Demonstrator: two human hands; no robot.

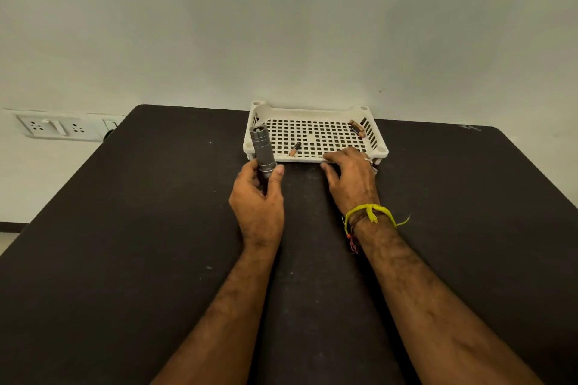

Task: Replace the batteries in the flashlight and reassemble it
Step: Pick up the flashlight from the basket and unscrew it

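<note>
The left hand (257, 197) is gripping the flashlight (262, 150) upright, while the right hand (350, 178) is resting relaxed on the white tray's (312, 111) near rim on the table (125, 228).

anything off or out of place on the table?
Nothing damaged or spilled. The batteries lie scattered in the white tray: one near the front edge, more at the far right corner. The left hand holds the flashlight upright; the right hand rests at the tray's front rim.
</note>
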